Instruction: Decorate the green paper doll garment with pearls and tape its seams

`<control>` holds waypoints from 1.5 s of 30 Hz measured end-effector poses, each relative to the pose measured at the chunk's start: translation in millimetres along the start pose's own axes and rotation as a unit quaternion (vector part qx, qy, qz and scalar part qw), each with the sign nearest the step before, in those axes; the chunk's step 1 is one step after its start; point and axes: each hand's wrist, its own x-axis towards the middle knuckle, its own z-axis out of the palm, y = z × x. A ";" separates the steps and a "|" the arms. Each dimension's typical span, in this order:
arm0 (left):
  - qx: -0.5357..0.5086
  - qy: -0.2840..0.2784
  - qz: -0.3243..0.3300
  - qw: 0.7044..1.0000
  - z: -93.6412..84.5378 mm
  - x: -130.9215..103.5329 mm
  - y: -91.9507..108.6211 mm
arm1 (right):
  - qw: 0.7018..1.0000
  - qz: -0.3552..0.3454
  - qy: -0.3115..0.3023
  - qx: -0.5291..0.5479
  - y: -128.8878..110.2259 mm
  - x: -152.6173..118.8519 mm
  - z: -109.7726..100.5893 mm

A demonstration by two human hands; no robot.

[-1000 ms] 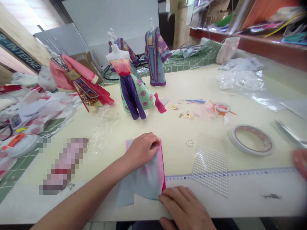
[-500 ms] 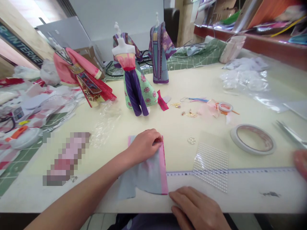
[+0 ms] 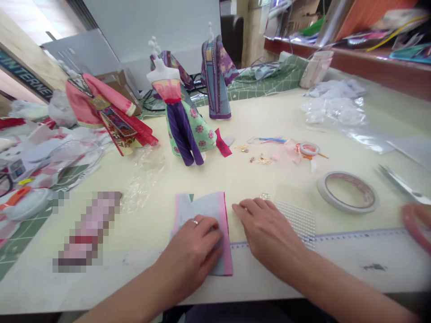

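A pale blue cloth piece [image 3: 208, 204] with a pink strip and a dark red line along its right edge lies near the table's front. My left hand [image 3: 197, 246], with a ring on it, rests on the cloth's lower half, fingers bent and pressed onto the fabric. To the right of the cloth, my right hand [image 3: 262, 224] lies palm down on the table, apart from the pink edge. Its fingers are stretched forward and nothing shows in them. Beside it, a sheet of small pearl beads [image 3: 299, 220] is partly covered by the hand and forearm.
Dressed doll forms [image 3: 183, 116] stand at the back. A tape roll [image 3: 348, 192], scissors [image 3: 400, 184] with pink handles and a ruler [image 3: 357, 235] lie right. Crumpled clear plastic [image 3: 143, 179] and a blurred-out pink item [image 3: 90, 229] lie left; small gold ornaments [image 3: 264, 160] lie beyond.
My left hand has slid from the cloth's top towards its lower half. My right hand has moved forward from the front edge to beside the cloth. The view has shifted slightly.
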 end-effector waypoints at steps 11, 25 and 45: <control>0.023 0.001 0.033 0.999 13.0 -27.7 11.2 | 0.994 -0.066 -0.045 -0.070 21.4 41.2 6.9; 0.025 0.070 0.089 0.993 21.6 -35.6 20.6 | 0.994 -0.058 -0.048 -0.075 21.9 39.1 8.2; -0.028 0.161 0.039 0.986 -9.5 -12.9 1.2 | 0.995 -0.049 -0.042 -0.069 22.4 41.1 6.4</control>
